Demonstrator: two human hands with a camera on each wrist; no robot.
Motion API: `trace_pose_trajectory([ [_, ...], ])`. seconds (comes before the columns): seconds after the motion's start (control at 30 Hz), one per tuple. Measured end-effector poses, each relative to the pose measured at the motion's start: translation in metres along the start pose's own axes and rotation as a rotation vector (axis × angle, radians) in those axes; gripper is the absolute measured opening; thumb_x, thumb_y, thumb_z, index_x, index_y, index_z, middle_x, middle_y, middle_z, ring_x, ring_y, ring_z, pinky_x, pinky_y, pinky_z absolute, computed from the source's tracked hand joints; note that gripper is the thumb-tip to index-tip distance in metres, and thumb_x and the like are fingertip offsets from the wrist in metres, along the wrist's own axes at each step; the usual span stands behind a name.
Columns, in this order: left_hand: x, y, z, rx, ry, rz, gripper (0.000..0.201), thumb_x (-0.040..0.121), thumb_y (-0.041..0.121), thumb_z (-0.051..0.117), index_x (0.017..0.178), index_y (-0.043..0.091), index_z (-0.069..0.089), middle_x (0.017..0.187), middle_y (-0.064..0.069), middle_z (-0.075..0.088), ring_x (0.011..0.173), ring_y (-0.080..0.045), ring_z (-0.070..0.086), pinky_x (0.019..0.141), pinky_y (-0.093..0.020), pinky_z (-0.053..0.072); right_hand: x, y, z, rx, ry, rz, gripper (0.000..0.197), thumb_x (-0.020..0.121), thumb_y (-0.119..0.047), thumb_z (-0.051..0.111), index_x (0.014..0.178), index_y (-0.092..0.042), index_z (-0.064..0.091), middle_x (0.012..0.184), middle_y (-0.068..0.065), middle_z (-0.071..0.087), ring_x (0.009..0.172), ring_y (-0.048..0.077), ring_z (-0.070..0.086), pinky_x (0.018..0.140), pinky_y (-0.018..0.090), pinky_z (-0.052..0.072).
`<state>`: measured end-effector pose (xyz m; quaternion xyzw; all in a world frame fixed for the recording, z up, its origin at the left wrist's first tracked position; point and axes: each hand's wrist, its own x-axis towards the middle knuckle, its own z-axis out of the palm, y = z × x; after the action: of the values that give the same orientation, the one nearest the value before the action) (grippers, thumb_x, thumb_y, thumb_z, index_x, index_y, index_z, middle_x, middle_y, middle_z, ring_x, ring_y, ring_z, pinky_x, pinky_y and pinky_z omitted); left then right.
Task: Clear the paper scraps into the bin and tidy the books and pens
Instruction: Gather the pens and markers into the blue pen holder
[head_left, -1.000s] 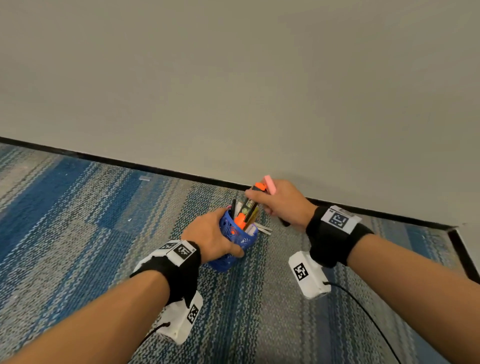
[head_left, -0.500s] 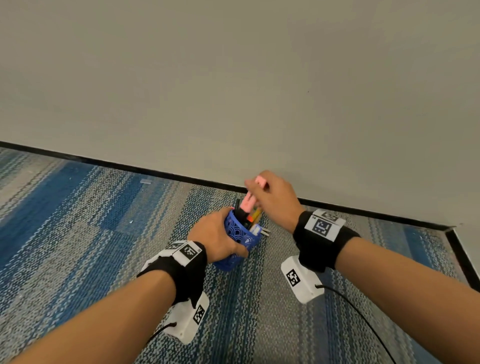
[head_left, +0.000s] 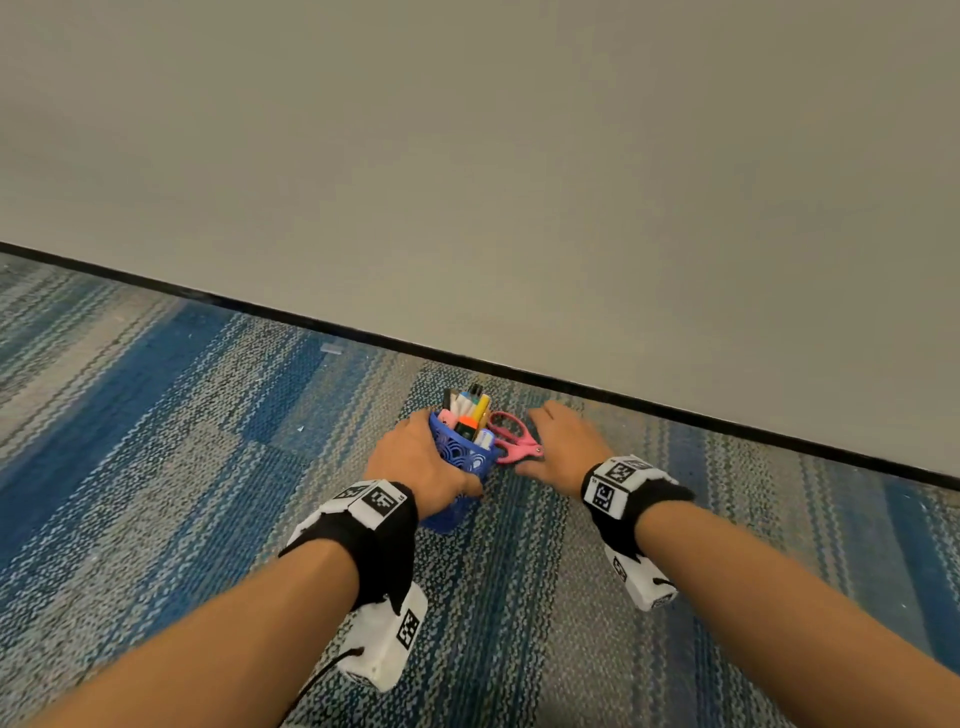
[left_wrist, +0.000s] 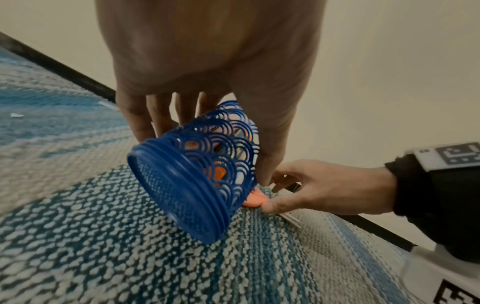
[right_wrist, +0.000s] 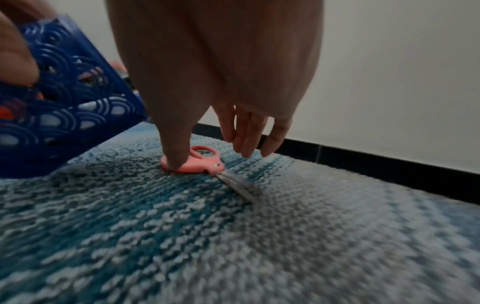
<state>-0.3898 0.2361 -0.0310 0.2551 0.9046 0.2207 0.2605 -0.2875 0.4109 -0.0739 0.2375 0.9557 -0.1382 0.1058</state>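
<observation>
A blue openwork pen cup (head_left: 464, 459) holds several pens and markers (head_left: 468, 410). My left hand (head_left: 421, 460) grips it from the left, fingers curled round its wall, and holds it tilted just above the carpet (left_wrist: 194, 174). Pink-handled scissors (head_left: 514, 442) lie flat on the carpet right of the cup, blades pointing away from it (right_wrist: 239, 185). My right hand (head_left: 553, 441) reaches down over them. Its thumb (right_wrist: 176, 156) touches the pink handle (right_wrist: 200, 164), while the other fingers (right_wrist: 249, 139) hang straight above, clear of the scissors.
The floor is blue and grey striped carpet (head_left: 182, 467), ending at a black skirting strip (head_left: 675, 410) under a plain wall. A small paper scrap (head_left: 331, 348) lies near the wall at the left, and a tiny bit (head_left: 300, 428) lies closer in.
The pink marker my right hand held is now in the cup. That hand has dropped to the carpet onto the scissors. My left hand has lowered the cup.
</observation>
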Motion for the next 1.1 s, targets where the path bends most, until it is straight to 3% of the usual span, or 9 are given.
trace_pose_trajectory([
  [0.1,0.011,-0.005,0.004,-0.058,0.062,-0.039,0.066,0.047,0.047,0.084,0.095,0.021,0.047,0.093,0.000,0.061,0.083,-0.023,0.060,0.074,-0.038,0.052,0.021,-0.016,0.008,0.041,-0.003,-0.037,0.085,0.072,-0.044,0.077,0.139,-0.010,0.037,0.132,0.011,0.042,0.122,0.031,0.045,0.101,0.043,0.041],
  [0.2,0.018,-0.003,-0.002,-0.090,0.047,-0.045,0.064,0.047,0.041,0.086,0.094,0.021,0.047,0.090,0.001,0.062,0.079,-0.022,0.061,0.074,-0.038,0.052,0.027,-0.023,0.006,0.012,-0.049,-0.018,0.071,0.075,-0.042,0.075,0.130,-0.005,0.046,0.126,0.016,0.041,0.117,0.035,0.044,0.098,0.041,0.040],
  [0.33,0.010,0.010,-0.024,-0.049,-0.014,0.018,0.070,0.051,0.041,0.087,0.105,0.021,0.047,0.099,0.001,0.060,0.086,-0.024,0.060,0.075,-0.036,0.049,-0.006,-0.016,-0.014,0.061,-0.102,0.204,0.070,0.072,-0.045,0.074,0.123,-0.003,0.049,0.122,0.016,0.046,0.110,0.032,0.052,0.092,0.037,0.045],
  [0.57,-0.028,0.040,-0.071,0.029,-0.144,0.145,0.076,0.056,0.039,0.086,0.117,0.017,0.045,0.106,-0.003,0.059,0.092,-0.028,0.059,0.078,-0.036,0.048,-0.085,-0.025,-0.108,0.779,0.586,0.468,0.038,0.069,-0.037,0.074,0.100,-0.030,0.054,0.099,0.003,0.061,0.090,0.016,0.061,0.083,0.028,0.050],
  [0.67,-0.056,0.051,-0.093,0.014,-0.155,0.131,0.075,0.055,0.037,0.086,0.116,0.018,0.046,0.106,-0.001,0.058,0.092,-0.026,0.058,0.078,-0.035,0.047,-0.105,-0.052,-0.164,1.144,0.720,0.505,0.042,0.080,-0.022,0.075,0.115,-0.011,0.055,0.094,-0.006,0.062,0.081,-0.003,0.060,0.075,0.011,0.049],
  [0.8,-0.093,0.072,-0.124,-0.033,-0.139,0.137,0.074,0.054,0.040,0.085,0.113,0.021,0.045,0.104,0.001,0.058,0.090,-0.023,0.056,0.076,-0.033,0.046,-0.126,-0.095,-0.203,1.270,0.609,0.448,0.035,0.083,-0.009,0.071,0.114,-0.002,0.055,0.079,-0.011,0.063,0.068,-0.009,0.058,0.069,0.008,0.045],
  [0.9,-0.118,0.099,-0.154,-0.050,-0.141,0.167,0.077,0.052,0.042,0.085,0.115,0.022,0.045,0.105,0.003,0.058,0.091,-0.020,0.057,0.078,-0.035,0.049,-0.156,-0.123,-0.232,1.124,0.396,0.411,0.045,0.077,-0.020,0.077,0.117,-0.011,0.058,0.101,0.000,0.062,0.085,-0.001,0.060,0.075,0.005,0.044],
  [1.0,-0.140,0.131,-0.186,-0.089,-0.137,0.215,0.074,0.053,0.040,0.086,0.113,0.021,0.046,0.104,0.004,0.058,0.089,-0.019,0.058,0.075,-0.031,0.047,-0.190,-0.131,-0.261,0.856,0.241,0.385,0.068,0.076,-0.037,0.078,0.136,-0.019,0.050,0.116,0.000,0.043,0.108,0.004,0.047,0.090,-0.004,0.029],
  [1.1,-0.167,0.165,-0.223,-0.116,-0.130,0.240,0.074,0.052,0.037,0.086,0.114,0.022,0.047,0.105,0.003,0.060,0.091,-0.020,0.059,0.073,-0.028,0.044,-0.227,-0.135,-0.302,0.983,0.163,0.435,0.091,0.077,-0.054,0.070,0.150,-0.020,0.029,0.135,-0.001,0.035,0.128,0.008,0.041,0.111,0.022,0.031],
])
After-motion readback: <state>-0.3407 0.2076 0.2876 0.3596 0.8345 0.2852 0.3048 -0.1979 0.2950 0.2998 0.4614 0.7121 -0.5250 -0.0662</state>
